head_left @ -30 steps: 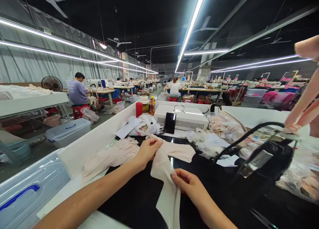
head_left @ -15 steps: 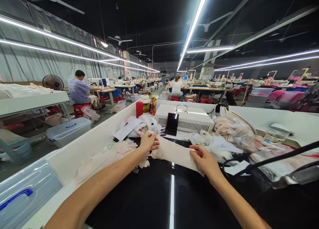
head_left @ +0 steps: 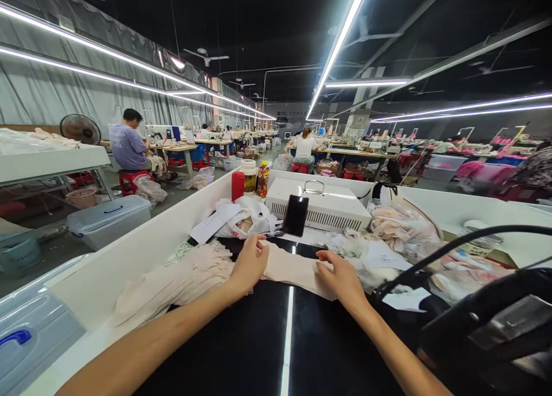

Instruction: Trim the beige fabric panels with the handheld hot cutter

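Note:
A pale beige fabric strip (head_left: pixel 290 267) lies stretched between my hands, low over the glossy black work surface (head_left: pixel 241 350). My left hand (head_left: pixel 250 265) is closed at the strip's left end, its fingertips pinching near the upper corner. At the right end, my right hand (head_left: pixel 344 278) has its thumb and bent fingers on the fabric; part of that edge is hidden beneath the hand. Left of my left hand is a fanned pile of similar beige fabric pieces (head_left: pixel 176 278). A dark phone (head_left: pixel 296 215) leans upright beyond the strip.
Behind the phone stands a white vented metal box (head_left: pixel 321 203). A red container (head_left: pixel 237 186), a jar (head_left: pixel 249 177) and a bottle (head_left: pixel 263 179) stand beside it. Bagged fabric (head_left: pixel 405 229) lies to the right. A black cabled device (head_left: pixel 487 321) occupies the lower right. Co-workers sit at machines farther off.
The fabric strip has come down flatter and nearer the black surface, and its right end has shifted left with my right hand. The view has shifted, and more of the black device shows.

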{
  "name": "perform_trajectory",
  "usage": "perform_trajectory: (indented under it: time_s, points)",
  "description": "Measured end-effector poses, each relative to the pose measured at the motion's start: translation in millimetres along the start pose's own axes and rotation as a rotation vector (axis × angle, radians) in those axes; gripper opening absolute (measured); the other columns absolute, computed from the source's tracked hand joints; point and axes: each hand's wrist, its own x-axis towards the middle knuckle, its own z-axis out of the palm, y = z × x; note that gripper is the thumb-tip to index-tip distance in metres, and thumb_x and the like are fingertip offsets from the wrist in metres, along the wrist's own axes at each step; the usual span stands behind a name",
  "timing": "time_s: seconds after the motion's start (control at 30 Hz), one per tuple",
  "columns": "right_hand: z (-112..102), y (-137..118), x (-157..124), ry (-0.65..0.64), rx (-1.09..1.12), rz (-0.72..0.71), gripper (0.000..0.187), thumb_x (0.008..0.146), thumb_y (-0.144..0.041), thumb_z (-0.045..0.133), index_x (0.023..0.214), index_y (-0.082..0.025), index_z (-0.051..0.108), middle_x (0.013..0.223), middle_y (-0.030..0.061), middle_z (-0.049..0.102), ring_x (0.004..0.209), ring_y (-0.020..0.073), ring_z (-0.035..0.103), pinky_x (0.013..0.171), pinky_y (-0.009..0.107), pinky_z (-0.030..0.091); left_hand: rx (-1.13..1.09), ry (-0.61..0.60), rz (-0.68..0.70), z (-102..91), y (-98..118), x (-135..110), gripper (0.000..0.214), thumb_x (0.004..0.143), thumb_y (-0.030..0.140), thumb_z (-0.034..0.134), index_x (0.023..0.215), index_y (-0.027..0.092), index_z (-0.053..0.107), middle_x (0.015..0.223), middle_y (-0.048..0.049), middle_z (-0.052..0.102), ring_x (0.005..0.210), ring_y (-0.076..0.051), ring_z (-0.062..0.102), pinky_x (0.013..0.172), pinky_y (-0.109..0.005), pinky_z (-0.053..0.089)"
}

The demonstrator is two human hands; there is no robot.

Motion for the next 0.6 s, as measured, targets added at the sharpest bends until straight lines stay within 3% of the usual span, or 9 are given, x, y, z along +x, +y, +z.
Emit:
perform_trajectory:
  time_s: [0.1,0.17,0.23,0.33,0.5,0.6]
  points:
    - [5,-3,5,0.005,0.004,0.009,0.027,0.103,-0.038,0.070,0.121,-0.018,0.070,0.125,0.0082,0.073,0.112,0.0247,0.071,0.101,0.049,0.059,0.064,-0.166,0.079,13.3,-18,-62,0.015,0.094,0.015,0.068,0.106,0.021,0.076,0.085,0.0012,0.062,0.077,-0.015,0.055,0.074,-0.025,0.046]
    - [9,-6,9,0.012,0.020,0.014,0.029,0.103,-0.038,0.071,0.124,-0.018,0.070,0.127,0.0088,0.072,0.112,0.0247,0.072,0.099,0.048,0.061,0.164,-0.355,0.143,26.0,-38,-95,0.019,0.090,0.016,0.067,0.106,0.022,0.076,0.082,0.0019,0.059,0.068,-0.014,0.051,0.064,-0.024,0.042]
    - [14,-10,15,0.025,0.042,0.022,0.031,0.103,-0.038,0.071,0.127,-0.018,0.069,0.129,0.0093,0.071,0.113,0.0250,0.072,0.098,0.048,0.062,0.329,-0.534,0.307,38.3,-59,-114,0.025,0.082,0.014,0.070,0.104,0.022,0.077,0.082,0.0021,0.057,0.062,-0.012,0.048,0.060,-0.024,0.039]
    - [22,-16,26,0.052,0.083,0.048,0.034,0.103,-0.038,0.070,0.131,-0.018,0.067,0.133,0.0100,0.070,0.115,0.0259,0.071,0.098,0.049,0.062,0.480,-0.642,0.564,52.9,-85,-116,0.028,0.079,0.017,0.074,0.104,0.027,0.078,0.079,0.0013,0.057,0.062,-0.014,0.051,0.059,-0.024,0.041]
    - [42,-28,54,0.119,0.148,0.153,0.038,0.103,-0.039,0.070,0.134,-0.019,0.065,0.135,0.0105,0.069,0.115,0.0262,0.071,0.098,0.049,0.062,0.681,-0.629,0.763,69.7,-111,-110,0.021,0.085,0.031,0.079,0.106,0.028,0.076,0.080,-0.0003,0.060,0.055,-0.013,0.052,0.045,-0.025,0.031]
    - [57,-33,72,0.184,0.174,0.238,0.039,0.103,-0.040,0.070,0.136,-0.019,0.065,0.137,0.0109,0.068,0.116,0.0267,0.071,0.098,0.049,0.062,0.749,-0.679,0.885,75.6,-119,-116,0.015,0.093,0.040,0.076,0.101,0.028,0.074,0.074,-0.0019,0.059,0.052,-0.016,0.053,0.040,-0.028,0.024]
